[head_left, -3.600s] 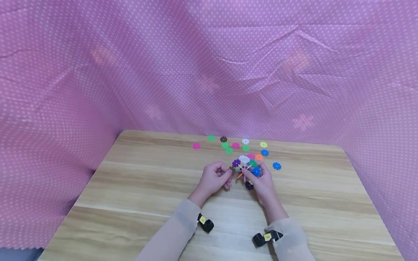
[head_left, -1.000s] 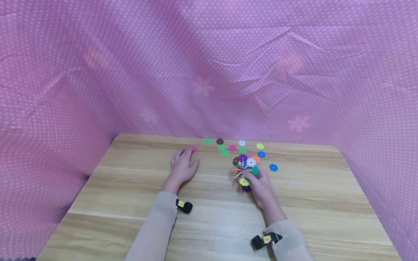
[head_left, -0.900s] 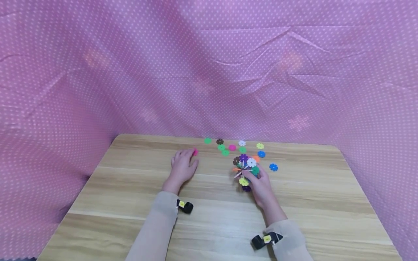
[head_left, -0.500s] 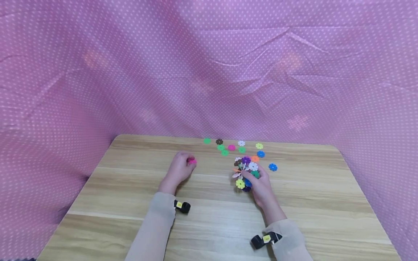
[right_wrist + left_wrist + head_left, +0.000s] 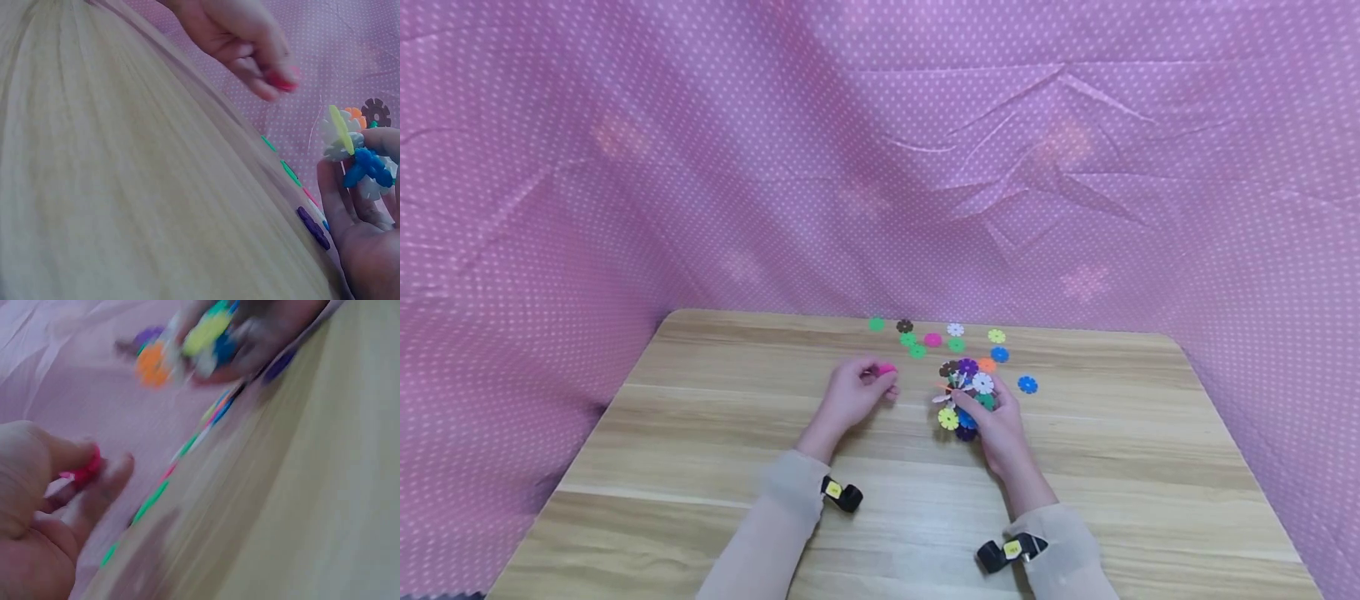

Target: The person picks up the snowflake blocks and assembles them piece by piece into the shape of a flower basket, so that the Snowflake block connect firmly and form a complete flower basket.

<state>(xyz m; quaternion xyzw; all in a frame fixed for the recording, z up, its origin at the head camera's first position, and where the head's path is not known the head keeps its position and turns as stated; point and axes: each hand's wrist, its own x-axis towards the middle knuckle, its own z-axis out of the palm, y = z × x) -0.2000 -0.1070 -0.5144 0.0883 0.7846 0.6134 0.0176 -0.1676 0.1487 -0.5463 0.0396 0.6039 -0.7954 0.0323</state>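
Note:
Between thumb and fingers, my left hand (image 5: pixel 852 395) pinches a pink notched disc (image 5: pixel 887 369), raised off the table to the left of the other hand. The same pink disc (image 5: pixel 89 464) shows blurred in the left wrist view. My right hand (image 5: pixel 1000 421) holds a round cluster of interlocking snowflake discs (image 5: pixel 982 383) in white, purple, brown, yellow, blue, green and orange. In the right wrist view, a yellow disc (image 5: pixel 342 129) and a blue disc (image 5: pixel 369 167) stick out of that cluster beside the thumb. A gap separates the pink disc from the cluster.
Loose discs lie flat toward the table's back edge: several green ones (image 5: pixel 917 352), a brown one (image 5: pixel 905 326), a pink one, a white one (image 5: pixel 955 330) and a yellow one (image 5: pixel 996 336). A blue disc (image 5: pixel 1027 384) lies right of the cluster. Pink dotted cloth (image 5: pixel 880 167) surrounds the wooden table (image 5: pixel 700 467).
My left hand left the cluster, reached left, picked the pink disc off the table and came back rightward with it. The cluster has turned slightly in my right hand, which stays in place.

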